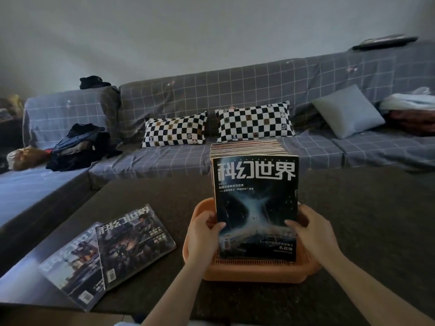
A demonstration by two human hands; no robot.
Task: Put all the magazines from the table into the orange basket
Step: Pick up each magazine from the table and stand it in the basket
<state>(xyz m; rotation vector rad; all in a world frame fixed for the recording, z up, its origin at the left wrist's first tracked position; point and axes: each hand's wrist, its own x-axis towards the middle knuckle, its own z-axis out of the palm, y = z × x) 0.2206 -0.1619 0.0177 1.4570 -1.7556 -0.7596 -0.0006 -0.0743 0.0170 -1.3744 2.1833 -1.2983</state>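
An orange basket (254, 272) stands on the dark table (364, 231), packed with several magazines standing upright (249, 147). The front magazine (256, 203) has a dark cover with a pale blue burst and white title. My left hand (203, 234) grips its lower left edge and my right hand (310, 229) grips its lower right edge. Two more magazines lie flat on the table to the left, one (131, 243) overlapping the other (73, 267) near the table's front left corner.
A grey checked sofa (211, 95) runs behind and left of the table, with two black-and-white chequered pillows (175, 130), a grey cushion (348, 111) and a heap of dark clothes (80, 147). The table's near edge runs along the bottom.
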